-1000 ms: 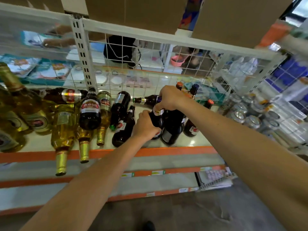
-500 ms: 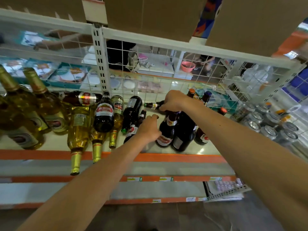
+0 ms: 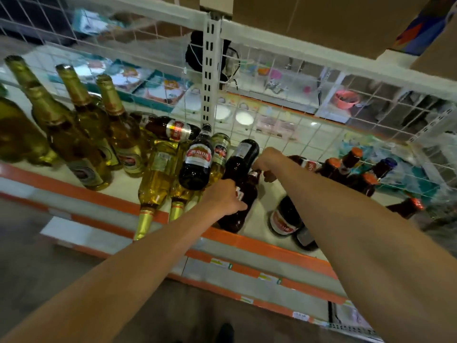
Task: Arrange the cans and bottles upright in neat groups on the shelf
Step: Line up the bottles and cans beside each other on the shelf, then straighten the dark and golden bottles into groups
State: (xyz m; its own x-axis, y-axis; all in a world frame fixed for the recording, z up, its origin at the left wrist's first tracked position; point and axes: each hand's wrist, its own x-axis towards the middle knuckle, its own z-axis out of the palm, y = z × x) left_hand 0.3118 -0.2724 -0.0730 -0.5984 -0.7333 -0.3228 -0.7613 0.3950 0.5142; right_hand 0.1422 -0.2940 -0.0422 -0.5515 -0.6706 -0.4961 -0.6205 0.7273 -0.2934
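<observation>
A small dark brown bottle [image 3: 235, 219] lies tilted on the shelf [image 3: 103, 197], base toward the front edge. My left hand [image 3: 223, 199] is closed around its body. My right hand [image 3: 265, 163] curls over its neck, just behind. Beside them lie two yellow bottles [image 3: 155, 179], necks past the shelf edge, with a big dark bottle [image 3: 196, 164] on top and another dark bottle [image 3: 243, 151] behind. Golden bottles [image 3: 74, 139] stand upright on the left. Dark bottles with orange caps [image 3: 356, 152] stand upright on the right, one with a red label [image 3: 284, 220] partly under my right forearm.
A white wire mesh [image 3: 309, 125] closes the back of the shelf, with a slotted upright post [image 3: 210, 82] in the middle. Cardboard boxes [image 3: 321, 23] sit on the shelf above. Lower orange-edged shelves [image 3: 247, 266] jut out below.
Both hands have left the upright dark bottles on the right and moved left onto the lying dark brown bottle. The view has swung left and closer.
</observation>
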